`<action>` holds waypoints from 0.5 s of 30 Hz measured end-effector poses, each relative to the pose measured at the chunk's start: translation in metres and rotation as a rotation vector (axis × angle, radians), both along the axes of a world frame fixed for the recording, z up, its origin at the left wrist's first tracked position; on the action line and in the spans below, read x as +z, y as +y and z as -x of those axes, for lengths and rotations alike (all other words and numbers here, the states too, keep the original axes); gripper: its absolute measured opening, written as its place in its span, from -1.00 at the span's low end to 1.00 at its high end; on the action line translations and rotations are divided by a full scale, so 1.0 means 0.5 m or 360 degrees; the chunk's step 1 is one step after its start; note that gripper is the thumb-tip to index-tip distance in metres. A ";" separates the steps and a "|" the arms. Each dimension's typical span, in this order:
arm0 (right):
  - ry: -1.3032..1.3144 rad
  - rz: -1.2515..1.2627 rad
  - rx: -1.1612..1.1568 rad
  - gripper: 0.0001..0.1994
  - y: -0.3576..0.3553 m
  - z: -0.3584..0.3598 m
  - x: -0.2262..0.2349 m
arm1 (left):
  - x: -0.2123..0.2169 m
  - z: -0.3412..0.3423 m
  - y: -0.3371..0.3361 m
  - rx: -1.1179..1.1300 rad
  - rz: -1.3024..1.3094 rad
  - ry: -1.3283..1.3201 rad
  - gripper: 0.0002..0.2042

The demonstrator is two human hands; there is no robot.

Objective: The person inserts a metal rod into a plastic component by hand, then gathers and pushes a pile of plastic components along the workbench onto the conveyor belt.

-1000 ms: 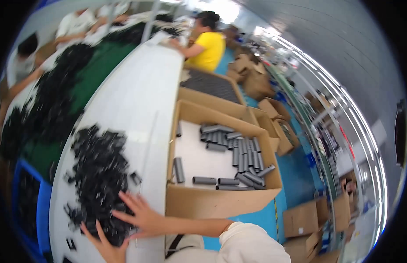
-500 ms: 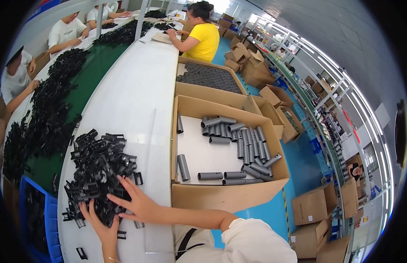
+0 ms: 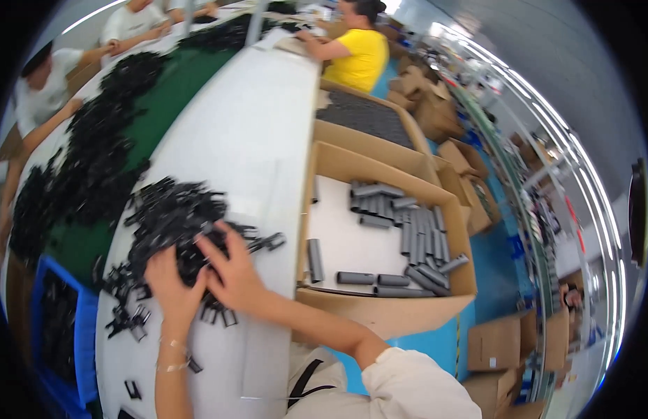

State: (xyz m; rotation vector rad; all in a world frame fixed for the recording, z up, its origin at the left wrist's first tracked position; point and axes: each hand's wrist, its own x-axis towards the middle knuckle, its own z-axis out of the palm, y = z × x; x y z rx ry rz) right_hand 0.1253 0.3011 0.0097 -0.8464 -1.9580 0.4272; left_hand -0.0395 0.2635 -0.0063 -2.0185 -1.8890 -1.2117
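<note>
A heaped pile of small black plastic clips (image 3: 177, 213) lies on the white tabletop in front of me. My left hand (image 3: 172, 288) presses against the near side of the heap, thumb apart and fingertips partly hidden among the parts. Beside it, my right hand (image 3: 233, 276) rests on the heap's near right side with its fingers spread. The hands nearly meet at the thumbs. Neither grips a single piece that I can make out. Loose clips (image 3: 130, 322) lie scattered left of my left hand, and a few sit under my wrists.
A cardboard box (image 3: 387, 311) with grey tubes (image 3: 425, 237) stands at the table's right edge. At the lower left is a blue bin (image 3: 86, 349) of black parts. Beyond a green belt (image 3: 153, 133) heaped with black parts sit co-workers; another person in yellow (image 3: 359, 59) works farther up.
Both hands have moved forward against the heap and closer together. The heap has shifted away from me and bunched up. The whole view has swung, so the surroundings appear farther right.
</note>
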 end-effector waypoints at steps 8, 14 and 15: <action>0.0069 0.0042 -0.0306 -0.44 0.133 -0.015 -0.001 | 0.051 -0.087 0.163 0.0052 -0.0006 -0.0135 -0.33; 0.0195 0.0232 -0.0247 -0.52 0.271 -0.042 -0.005 | 0.072 -0.108 0.280 -0.0126 0.0116 -0.0409 -0.28; 0.0102 0.0202 -0.0285 -0.50 0.297 -0.042 -0.012 | 0.068 -0.108 0.302 -0.0080 0.0189 -0.0389 -0.23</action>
